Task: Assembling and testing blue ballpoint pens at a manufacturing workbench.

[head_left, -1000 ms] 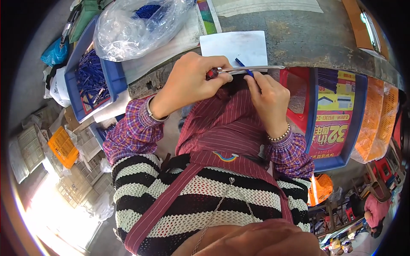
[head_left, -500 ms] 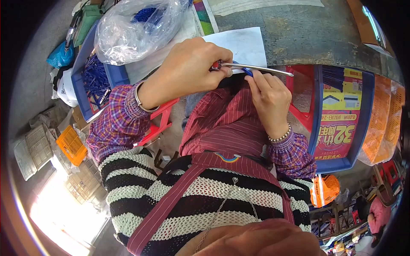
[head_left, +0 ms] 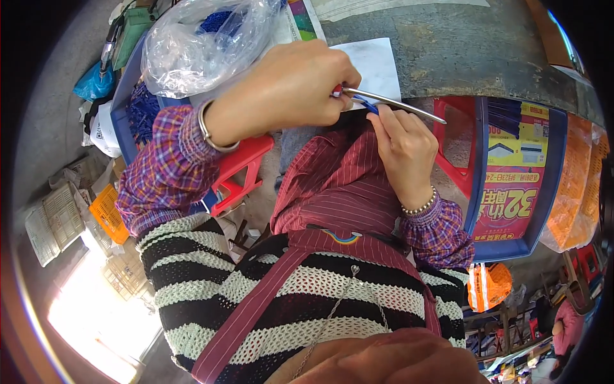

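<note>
My left hand (head_left: 304, 80) is closed around the red handle of what looks like a screwdriver. The metal shaft (head_left: 409, 109) points right, passing over the fingers of my right hand (head_left: 408, 150). Pinched in that right hand is a small blue plastic piece (head_left: 369, 106), which lies just under the shaft. Its far end reaches towards my left fingertips, and whether they touch it I cannot tell. Beyond both hands, a white sheet of paper (head_left: 377, 61) lies at the table's near edge.
A clear plastic bag (head_left: 185, 61) with blue pieces lies at the far left, over a blue bin (head_left: 121, 118) of similar pieces. On the right stands a blue tray (head_left: 527, 246) holding dark strips and a printed sheet. A red stool (head_left: 246, 169) is below my left arm. The worn table (head_left: 441, 48) stretches ahead.
My left hand has moved slightly up and right, carrying the screwdriver, and its wrist has turned. The shaft tip sits a little lower and farther right. My right hand stays almost in place.
</note>
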### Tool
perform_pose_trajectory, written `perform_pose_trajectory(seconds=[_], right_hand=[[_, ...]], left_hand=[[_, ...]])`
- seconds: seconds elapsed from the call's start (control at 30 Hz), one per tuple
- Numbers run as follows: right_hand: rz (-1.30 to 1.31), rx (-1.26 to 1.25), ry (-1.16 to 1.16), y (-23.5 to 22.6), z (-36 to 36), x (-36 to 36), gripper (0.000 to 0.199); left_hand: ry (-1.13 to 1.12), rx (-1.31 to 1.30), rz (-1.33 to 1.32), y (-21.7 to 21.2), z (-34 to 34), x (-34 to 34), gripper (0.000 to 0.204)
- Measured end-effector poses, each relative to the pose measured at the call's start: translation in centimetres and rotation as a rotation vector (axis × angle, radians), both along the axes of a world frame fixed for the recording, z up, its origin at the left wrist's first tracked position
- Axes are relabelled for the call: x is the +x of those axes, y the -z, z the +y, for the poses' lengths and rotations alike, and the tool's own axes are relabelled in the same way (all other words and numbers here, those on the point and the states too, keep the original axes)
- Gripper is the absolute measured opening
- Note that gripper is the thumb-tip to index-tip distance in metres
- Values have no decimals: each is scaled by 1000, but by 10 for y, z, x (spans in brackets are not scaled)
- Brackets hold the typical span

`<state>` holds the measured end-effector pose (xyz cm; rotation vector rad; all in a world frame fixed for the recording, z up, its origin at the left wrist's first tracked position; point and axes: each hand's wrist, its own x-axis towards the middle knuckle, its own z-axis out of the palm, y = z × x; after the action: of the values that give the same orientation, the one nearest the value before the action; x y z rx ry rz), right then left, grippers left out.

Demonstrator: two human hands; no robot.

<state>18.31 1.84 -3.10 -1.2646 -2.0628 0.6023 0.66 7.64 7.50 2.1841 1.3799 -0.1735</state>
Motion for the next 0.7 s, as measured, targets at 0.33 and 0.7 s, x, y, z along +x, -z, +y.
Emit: perform_pose_trajectory(seconds=[0.33,0.7], right_hand=[[-5,33,-14,5,-2,-2,17],[2,39,-18,6,-1,-2,12]], left_hand=[[129,80,103,-6,19,31,8],[96,156,111,2,-12,16,7]])
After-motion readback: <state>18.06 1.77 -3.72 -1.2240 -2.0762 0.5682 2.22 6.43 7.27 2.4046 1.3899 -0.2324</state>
